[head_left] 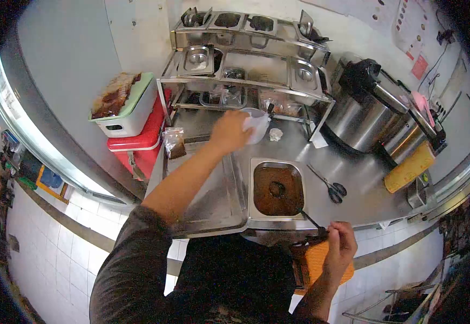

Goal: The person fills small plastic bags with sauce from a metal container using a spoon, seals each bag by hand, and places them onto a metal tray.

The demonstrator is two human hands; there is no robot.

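left hand point(231, 131), its arm stretched far, grips a translucent plastic jug point(257, 128) beyond the steel pan point(254, 211) of brown sauce point(286, 178); near right, the right hand point(340, 249), fingers bunched, pinches a dark handle point(313, 221) slanting from the pan's near-right corner.

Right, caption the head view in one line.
Left hand on a translucent white container, right hand by a dark handle at a steel pan of brown liquid.

Cannot read print on the wall poster point(407, 27): too small. Cannot see the full white container point(258, 129): partly hidden by the left hand point(231, 131). Cannot confirm contact between the right hand point(341, 245) and dark handle point(312, 220): indistinct.
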